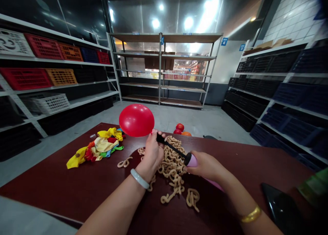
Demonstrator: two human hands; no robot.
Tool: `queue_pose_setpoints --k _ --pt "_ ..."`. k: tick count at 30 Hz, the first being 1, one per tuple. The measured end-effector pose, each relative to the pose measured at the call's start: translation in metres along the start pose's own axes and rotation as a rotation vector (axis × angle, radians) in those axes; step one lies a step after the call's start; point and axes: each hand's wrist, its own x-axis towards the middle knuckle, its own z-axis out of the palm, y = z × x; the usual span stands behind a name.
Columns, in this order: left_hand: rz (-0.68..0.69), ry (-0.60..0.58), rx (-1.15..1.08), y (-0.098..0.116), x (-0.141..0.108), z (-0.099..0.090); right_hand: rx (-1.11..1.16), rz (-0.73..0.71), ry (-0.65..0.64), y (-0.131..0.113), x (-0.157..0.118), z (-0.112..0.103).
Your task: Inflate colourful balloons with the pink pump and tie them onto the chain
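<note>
Bare forearms come in closest, the left one wearing a pale bangle (140, 179) and the right a gold bracelet (251, 214), both over the counter (102, 194). Up and left of the far end of a heap of tan twists (169, 165) is a round red balloon (136, 120), swollen with air. The left hand (153, 151) closes its fingers around the black end of a pump (192, 160), seemingly pinching the balloon's neck there; they hide the join. At the heap's right edge, the right hand (208, 166) has its fingers wrapped around the lilac barrel, and a black rod (176, 149) bridges the hands above the heap.

If the pinch slackens or a push comes crooked, the neck could slip off and the balloon shoot away. Too much air could burst it. A low wrist could scatter loose twists, and a swinging right elbow could nudge the phone (280, 207), well right of the heap.
</note>
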Motion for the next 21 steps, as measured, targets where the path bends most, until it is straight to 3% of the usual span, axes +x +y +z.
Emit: queue_pose_setpoints --k 6,10,16,21 --pt "-0.126 -0.053 0.019 -0.034 -0.035 0.011 0.084 0.017 0.041 -0.005 0.003 0.008" --pt "-0.149 -0.088 0.040 -0.044 -0.048 0.014 0.129 0.006 0.043 -0.007 0.001 0.006" --pt "-0.144 -0.061 0.076 -0.036 -0.042 0.015 0.204 -0.009 0.019 -0.009 0.001 0.007" --pt "-0.073 -0.040 0.060 -0.009 -0.013 0.007 0.243 -0.014 -0.040 -0.002 0.004 0.006"
